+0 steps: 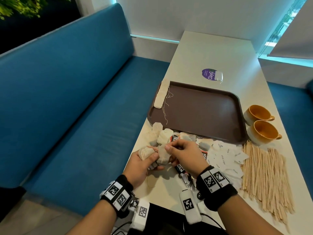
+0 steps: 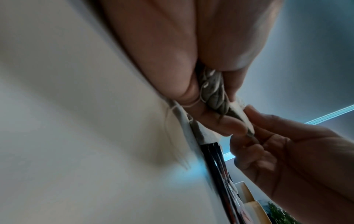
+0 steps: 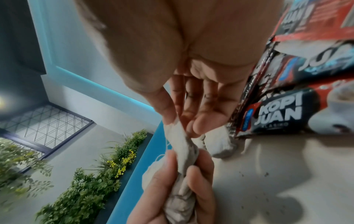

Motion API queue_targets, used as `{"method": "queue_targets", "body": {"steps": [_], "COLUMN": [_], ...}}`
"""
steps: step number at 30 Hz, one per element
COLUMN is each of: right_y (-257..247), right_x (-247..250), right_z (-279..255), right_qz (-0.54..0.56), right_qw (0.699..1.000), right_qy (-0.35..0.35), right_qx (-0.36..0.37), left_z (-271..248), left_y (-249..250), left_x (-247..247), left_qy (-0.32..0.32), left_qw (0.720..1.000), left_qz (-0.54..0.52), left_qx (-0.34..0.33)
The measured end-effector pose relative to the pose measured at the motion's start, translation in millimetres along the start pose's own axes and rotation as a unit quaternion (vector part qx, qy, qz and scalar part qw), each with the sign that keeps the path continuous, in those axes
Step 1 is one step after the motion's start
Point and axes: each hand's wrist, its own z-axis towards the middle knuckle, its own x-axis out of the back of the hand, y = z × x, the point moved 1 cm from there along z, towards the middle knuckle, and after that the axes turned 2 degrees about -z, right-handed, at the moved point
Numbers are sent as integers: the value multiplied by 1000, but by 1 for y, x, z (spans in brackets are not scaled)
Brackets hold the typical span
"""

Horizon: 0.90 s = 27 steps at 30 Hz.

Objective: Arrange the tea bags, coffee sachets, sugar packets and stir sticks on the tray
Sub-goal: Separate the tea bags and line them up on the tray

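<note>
While curled, fingers (image 3: 168, 109) pinching tea bags (image 3: 180, 141)

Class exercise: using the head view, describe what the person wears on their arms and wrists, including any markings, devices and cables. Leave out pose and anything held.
Both forearms are bare, with no sleeves. Each wrist carries a black fabric band: the left wristband and the right wristband each bear two white squares printed with black-and-white square code markers. A white camera module, also bearing such a marker, hangs under each wrist, with thin black cables trailing from it.
</note>
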Motion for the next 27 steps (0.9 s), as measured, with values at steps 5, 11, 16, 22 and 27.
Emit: {"method": "queue_targets", "body": {"steps": [5, 11, 16, 22, 27], "right_y": [5, 6, -6, -39, -69], "right_x": [0, 1, 7, 34, 49], "right_z": [1, 3, 12, 56, 113], "right_qz": [46, 49, 45, 13, -34], "right_qw": [999, 998, 999, 1000, 995], "right_qy": [7, -5, 9, 25, 75], "right_qx": [-16, -34, -26, 11, 52], "left_z": [-2, -3, 2, 9, 11], "left_y": [3, 2, 0, 1, 3], "left_x": [-2, -2, 3, 11, 11], "left_qy": [-29, -45, -35, -74, -81], "left_qw": [999, 999, 999, 996, 996], "left_qz": [22, 14, 2, -37, -11], "left_qx": [5, -2, -26, -28, -30]}}
